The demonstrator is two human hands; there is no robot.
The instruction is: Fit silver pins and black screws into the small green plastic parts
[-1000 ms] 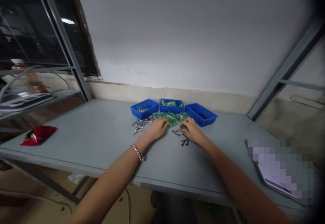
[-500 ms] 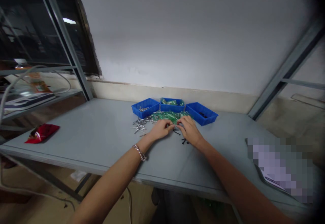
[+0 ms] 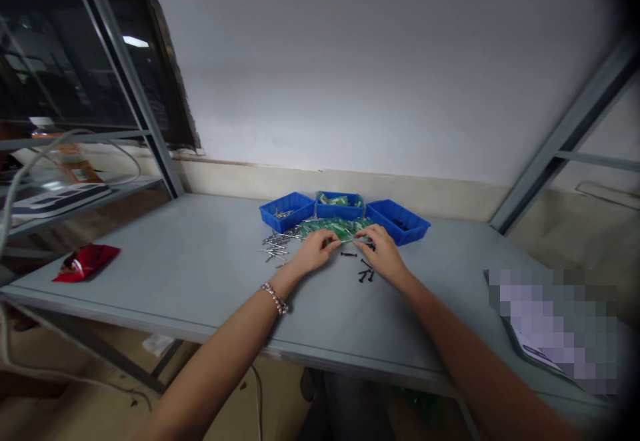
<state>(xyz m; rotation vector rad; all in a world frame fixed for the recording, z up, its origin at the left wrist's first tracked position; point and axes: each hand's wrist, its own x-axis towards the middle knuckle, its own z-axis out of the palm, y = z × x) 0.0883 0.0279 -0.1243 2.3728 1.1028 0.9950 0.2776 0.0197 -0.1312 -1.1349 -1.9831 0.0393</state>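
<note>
My left hand (image 3: 319, 249) and my right hand (image 3: 379, 252) face each other above the table, fingertips pinched. Between them stretches the edge of a small green plastic bag (image 3: 347, 241), largely hidden by the fingers. Just behind lies a heap of green plastic bags (image 3: 333, 226). Left of my left hand, silver screws (image 3: 275, 248) are spread in a loose pile. Several black screws (image 3: 367, 273) lie on the table below my right hand, and one black screw (image 3: 349, 254) lies between the hands.
Along the back stand a blue bin with silver screws (image 3: 267, 217), a blue bin with green bags (image 3: 340, 212) and a blue bin with black pieces (image 3: 413, 233). A red packet (image 3: 86, 262) lies at the left, a blurred-out sheet (image 3: 550, 334) at the right. Metal posts flank the table (image 3: 200, 274).
My hands have moved slightly apart, with the right one shifting rightward. The bag's edge and the black screws now show more clearly between and below them.
</note>
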